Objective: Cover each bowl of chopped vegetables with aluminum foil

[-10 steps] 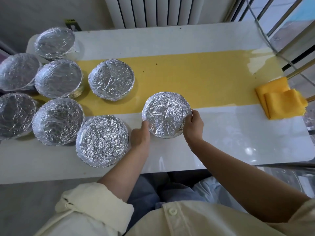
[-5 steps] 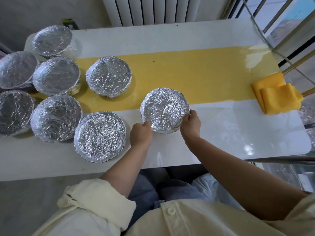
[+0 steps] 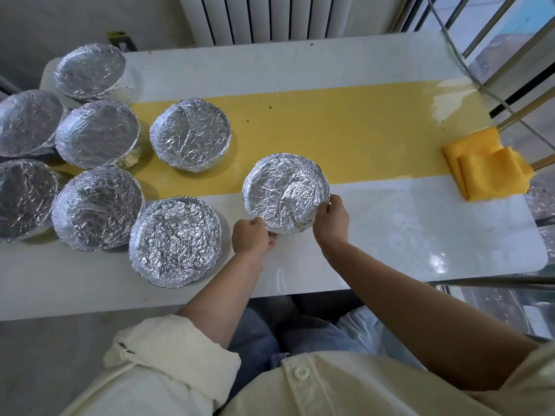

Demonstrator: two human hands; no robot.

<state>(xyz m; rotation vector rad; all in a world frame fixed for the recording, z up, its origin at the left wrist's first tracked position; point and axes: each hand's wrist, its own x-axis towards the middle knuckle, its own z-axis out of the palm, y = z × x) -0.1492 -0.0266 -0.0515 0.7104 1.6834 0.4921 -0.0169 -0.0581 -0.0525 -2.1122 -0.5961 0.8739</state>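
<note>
Head view, nearest first: what do you see?

A rolled cream sleeve [image 3: 168, 349] at the bottom, then bare forearms reaching over the white table [image 3: 405, 235].

And the hands?

The left hand [image 3: 251, 238] is curled against the near-left rim of a foil-covered bowl [image 3: 285, 190]. The right hand [image 3: 330, 220] has its fingers wrapped over the right rim. Both grasp that one bowl.

Where does it sit?

Near the table's middle, straddling the near edge of the yellow strip [image 3: 345, 130]. Whether it rests on the table or is lifted slightly, I cannot tell.

The rest?

Seven other foil-covered bowls [image 3: 175, 240] cluster at the left, foil crimped over every rim, contents hidden. A folded yellow cloth [image 3: 486, 171] lies at the right edge, well apart from the bowls. A white radiator [image 3: 270, 16] stands beyond the far edge.
</note>
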